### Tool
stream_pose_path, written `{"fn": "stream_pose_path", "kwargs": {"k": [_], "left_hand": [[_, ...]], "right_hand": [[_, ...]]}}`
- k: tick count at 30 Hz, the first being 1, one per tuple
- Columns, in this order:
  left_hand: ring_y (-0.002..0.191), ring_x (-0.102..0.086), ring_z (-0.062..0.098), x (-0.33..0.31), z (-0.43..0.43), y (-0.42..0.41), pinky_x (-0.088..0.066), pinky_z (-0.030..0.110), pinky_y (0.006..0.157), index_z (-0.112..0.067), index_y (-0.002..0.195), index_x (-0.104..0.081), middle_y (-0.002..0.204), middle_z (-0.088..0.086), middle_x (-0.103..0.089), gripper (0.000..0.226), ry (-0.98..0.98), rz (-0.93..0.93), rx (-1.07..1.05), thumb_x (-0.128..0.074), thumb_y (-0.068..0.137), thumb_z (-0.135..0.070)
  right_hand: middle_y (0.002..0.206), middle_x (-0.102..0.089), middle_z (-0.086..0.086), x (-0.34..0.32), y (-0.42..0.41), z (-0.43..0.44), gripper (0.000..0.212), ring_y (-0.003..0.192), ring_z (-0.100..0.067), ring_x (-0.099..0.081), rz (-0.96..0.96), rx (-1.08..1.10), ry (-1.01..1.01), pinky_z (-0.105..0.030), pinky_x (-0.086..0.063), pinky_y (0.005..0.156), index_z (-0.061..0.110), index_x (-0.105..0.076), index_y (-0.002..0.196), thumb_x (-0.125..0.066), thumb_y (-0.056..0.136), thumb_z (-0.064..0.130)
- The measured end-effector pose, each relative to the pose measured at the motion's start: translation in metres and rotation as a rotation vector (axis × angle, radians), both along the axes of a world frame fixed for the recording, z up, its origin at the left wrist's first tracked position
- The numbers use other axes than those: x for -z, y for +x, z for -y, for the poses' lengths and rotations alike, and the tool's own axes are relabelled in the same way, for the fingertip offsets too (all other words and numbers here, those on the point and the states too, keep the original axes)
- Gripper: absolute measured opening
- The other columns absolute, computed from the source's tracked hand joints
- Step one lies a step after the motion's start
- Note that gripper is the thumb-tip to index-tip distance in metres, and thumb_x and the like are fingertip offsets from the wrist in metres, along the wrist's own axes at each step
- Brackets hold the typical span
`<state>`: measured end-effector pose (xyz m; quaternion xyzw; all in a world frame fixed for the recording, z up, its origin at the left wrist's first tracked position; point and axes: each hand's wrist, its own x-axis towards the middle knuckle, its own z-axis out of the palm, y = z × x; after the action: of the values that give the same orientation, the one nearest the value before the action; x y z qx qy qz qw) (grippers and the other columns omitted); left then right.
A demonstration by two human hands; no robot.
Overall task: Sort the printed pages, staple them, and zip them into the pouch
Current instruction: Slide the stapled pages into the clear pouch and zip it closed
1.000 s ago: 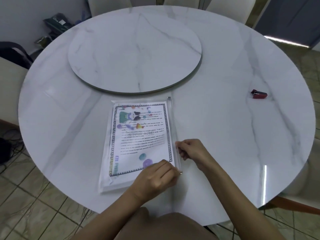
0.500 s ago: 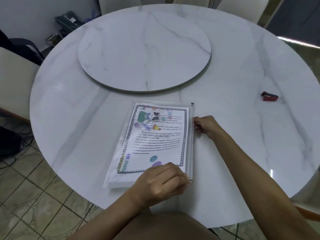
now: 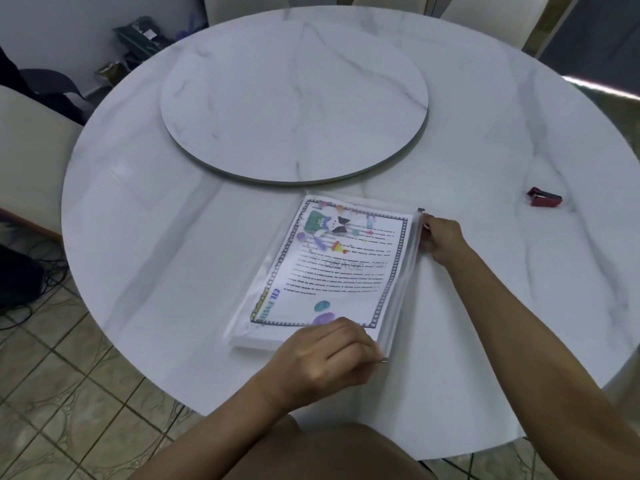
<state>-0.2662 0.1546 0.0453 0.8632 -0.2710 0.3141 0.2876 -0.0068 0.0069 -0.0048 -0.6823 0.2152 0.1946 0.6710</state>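
Note:
A clear zip pouch (image 3: 403, 292) lies flat on the round marble table (image 3: 485, 289), with a stack of printed pages (image 3: 343, 268) inside; the top sheet has a film-strip border and coloured pictures. My left hand (image 3: 329, 362) grips the pouch's near right corner and holds it down. My right hand (image 3: 440, 239) pinches the zip slider at the far end of the pouch's right edge, close to the far corner. A small red stapler (image 3: 544, 201) lies apart on the table to the right.
A round marble turntable (image 3: 294, 98) sits on the table behind the pouch. Cream chairs stand at the left (image 3: 31, 150) and the far side. Cables and dark bags lie on the tiled floor at the left (image 3: 34, 271).
My right hand has slid along the pouch's right edge from near the front corner to the far end. My left hand has stayed on the near corner. The view shifted left.

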Motion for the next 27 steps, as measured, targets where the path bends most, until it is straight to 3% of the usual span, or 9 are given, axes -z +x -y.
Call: {"fn": "stream_pose_path", "kwargs": {"k": [2,6,9,13,17,19,23,25,27], "left_hand": [[0.07,-0.063,0.019,0.005,0.006,0.002,-0.05,0.028,0.062,-0.004,0.078,-0.065,0.076,0.006,-0.066,0.006,-0.034,-0.035,-0.014,-0.07,0.079,-0.002],[0.072,-0.062,0.017,0.014,0.018,0.01,-0.05,0.025,0.062,-0.004,0.078,-0.065,0.077,0.005,-0.067,0.005,-0.074,-0.059,-0.055,-0.07,0.081,-0.006],[0.076,-0.063,0.016,0.013,0.022,0.014,-0.05,0.024,0.064,-0.006,0.079,-0.069,0.081,0.003,-0.068,0.008,-0.052,-0.101,-0.008,-0.069,0.083,-0.013],[0.098,-0.058,0.011,0.015,0.013,0.014,-0.048,0.019,0.08,-0.015,0.106,-0.061,0.103,0.0,-0.065,0.026,-0.116,-0.373,0.051,-0.055,0.091,-0.036],[0.109,-0.049,0.005,0.021,-0.01,0.024,-0.035,0.007,0.091,-0.023,0.118,-0.055,0.117,-0.005,-0.056,0.031,-0.343,-0.554,-0.332,-0.051,0.09,-0.036],[0.112,-0.043,0.007,0.027,-0.026,0.035,-0.029,0.003,0.091,-0.017,0.125,-0.051,0.123,0.002,-0.051,0.038,-0.417,-0.623,-0.587,-0.057,0.089,-0.026],[0.117,-0.047,0.019,0.037,-0.043,0.05,-0.04,0.03,0.095,-0.014,0.138,-0.036,0.132,0.005,-0.045,0.058,-0.747,-0.983,-0.794,-0.06,0.088,-0.029],[0.106,-0.052,0.018,0.043,-0.035,0.053,-0.044,0.031,0.086,-0.016,0.136,-0.039,0.12,0.001,-0.051,0.051,-0.876,-1.098,-0.751,-0.057,0.091,-0.031],[0.098,-0.055,0.018,0.052,-0.024,0.053,-0.045,0.03,0.082,-0.013,0.129,-0.047,0.107,0.0,-0.056,0.042,-0.816,-1.106,-0.779,-0.057,0.091,-0.028]], "right_hand": [[0.062,-0.069,-0.004,-0.002,-0.021,-0.003,0.008,0.05,-0.012,-0.064,-0.044,-0.103,0.139,-0.021,-0.053,0.048,0.005,-0.061,0.087,-0.056,0.089,0.011],[0.107,-0.067,-0.013,0.011,-0.072,-0.002,0.026,0.093,-0.027,-0.066,-0.135,-0.304,0.283,-0.034,-0.058,0.075,0.005,-0.056,0.117,-0.048,0.094,0.011],[0.108,-0.067,-0.009,0.017,-0.091,0.002,0.027,0.091,-0.02,-0.068,-0.086,-0.272,0.282,-0.029,-0.057,0.078,0.006,-0.053,0.12,-0.046,0.094,0.006],[0.115,-0.065,-0.013,0.01,-0.084,0.015,0.032,0.102,-0.027,-0.065,0.021,-0.267,0.278,-0.035,-0.056,0.084,0.003,-0.051,0.126,-0.047,0.093,0.005],[0.097,-0.072,0.0,-0.001,-0.076,0.034,0.028,0.087,-0.017,-0.07,0.122,-0.302,0.244,-0.03,-0.058,0.077,0.011,-0.057,0.117,-0.054,0.089,0.01],[0.1,-0.072,-0.002,0.0,-0.072,0.046,0.047,0.09,-0.018,-0.07,0.154,-0.352,0.272,-0.03,-0.058,0.075,0.015,-0.059,0.115,-0.071,0.072,0.029],[0.108,-0.07,-0.007,0.002,-0.065,0.062,0.076,0.096,-0.022,-0.068,0.162,-0.402,0.301,-0.031,-0.057,0.076,0.018,-0.06,0.115,-0.084,0.049,0.048],[0.109,-0.07,-0.006,0.002,-0.062,0.066,0.062,0.098,-0.022,-0.067,0.176,-0.417,0.264,-0.032,-0.056,0.08,0.017,-0.059,0.117,-0.076,0.063,0.043],[0.112,-0.067,-0.003,0.004,-0.059,0.065,0.035,0.102,-0.022,-0.065,0.234,-0.433,0.058,-0.032,-0.054,0.085,0.016,-0.057,0.116,-0.062,0.084,0.03]]}}
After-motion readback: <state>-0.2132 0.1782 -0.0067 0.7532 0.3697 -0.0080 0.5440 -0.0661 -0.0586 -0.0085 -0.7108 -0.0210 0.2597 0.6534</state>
